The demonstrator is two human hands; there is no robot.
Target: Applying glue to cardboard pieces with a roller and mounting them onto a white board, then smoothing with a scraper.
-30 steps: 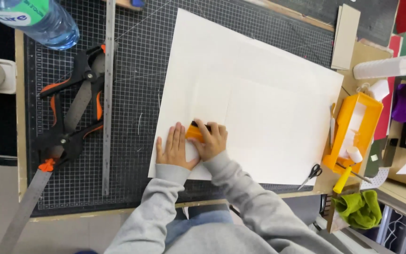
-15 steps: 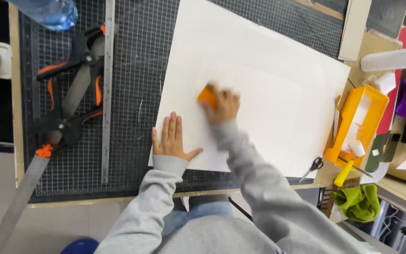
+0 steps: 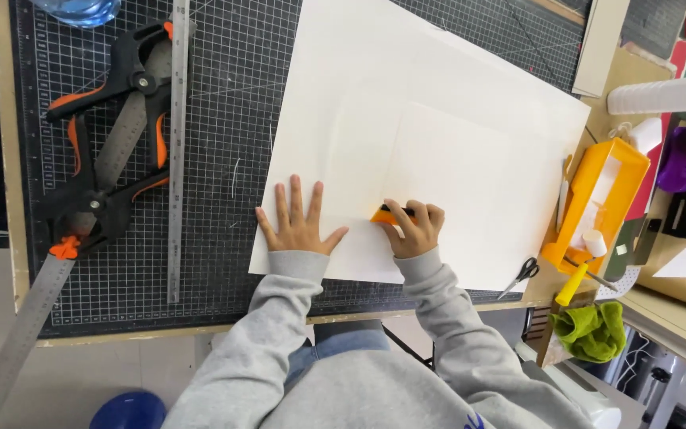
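The right hand [image 3: 416, 229] pinches a small orange plastic cutter [image 3: 385, 215] between curled fingers [image 3: 406, 213], its tip poking out to their left and touching the large white paper sheet [image 3: 438, 127]. The left hand [image 3: 298, 224] lies flat just beside it, fingers spread, pressing the sheet's lower edge onto the black gridded cutting mat [image 3: 232, 159] covering the surface.

No packages, labels, signs or screens (none clearly discernible).
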